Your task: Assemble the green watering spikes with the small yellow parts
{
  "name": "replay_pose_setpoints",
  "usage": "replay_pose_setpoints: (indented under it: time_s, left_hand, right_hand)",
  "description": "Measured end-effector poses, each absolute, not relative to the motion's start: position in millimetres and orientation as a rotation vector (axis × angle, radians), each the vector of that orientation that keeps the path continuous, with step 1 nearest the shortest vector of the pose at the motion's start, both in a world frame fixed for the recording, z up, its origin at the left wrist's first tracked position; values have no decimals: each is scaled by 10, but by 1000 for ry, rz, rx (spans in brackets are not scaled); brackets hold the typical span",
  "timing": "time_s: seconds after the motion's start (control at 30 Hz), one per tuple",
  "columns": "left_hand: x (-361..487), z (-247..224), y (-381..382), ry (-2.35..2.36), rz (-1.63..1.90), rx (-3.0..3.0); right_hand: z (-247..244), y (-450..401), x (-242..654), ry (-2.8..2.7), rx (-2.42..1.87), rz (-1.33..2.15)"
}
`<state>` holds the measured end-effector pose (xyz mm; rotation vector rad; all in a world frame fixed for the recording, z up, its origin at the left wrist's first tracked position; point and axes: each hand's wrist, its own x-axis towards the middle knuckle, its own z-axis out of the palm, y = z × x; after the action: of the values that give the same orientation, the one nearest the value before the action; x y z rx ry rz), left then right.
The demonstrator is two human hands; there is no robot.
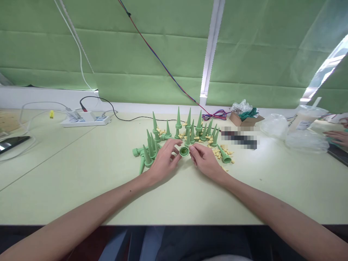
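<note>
Between my hands is a green cone piece, its round open end facing me. My left hand is beside it on the left, thumb and fingers apart, with a gap to the piece. My right hand is closed in a pinch at the piece's right rim; what the fingertips hold is too small to make out. Several green cones stand upright behind my hands, and more green cones lie or stand to the left. Small yellow pieces are scattered to the right, near a lying green cone.
A power strip with cables and a phone are at the left. Behind on the right are a cardboard box, plastic bags and a cup. Another person's hand rests at the far right edge.
</note>
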<state>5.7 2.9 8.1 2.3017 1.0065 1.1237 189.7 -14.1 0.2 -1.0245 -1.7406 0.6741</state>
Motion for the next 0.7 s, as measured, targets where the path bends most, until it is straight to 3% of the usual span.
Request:
replay_pose_setpoints:
  time_s: [0.43,0.7]
  left_hand:
    - [91,137,-5,991,1001,1771]
    - [69,125,-9,984,918,1807]
  right_hand:
    - [45,-159,1904,-1733,-982,656]
    - [26,-154,1902,-1781,-972,702]
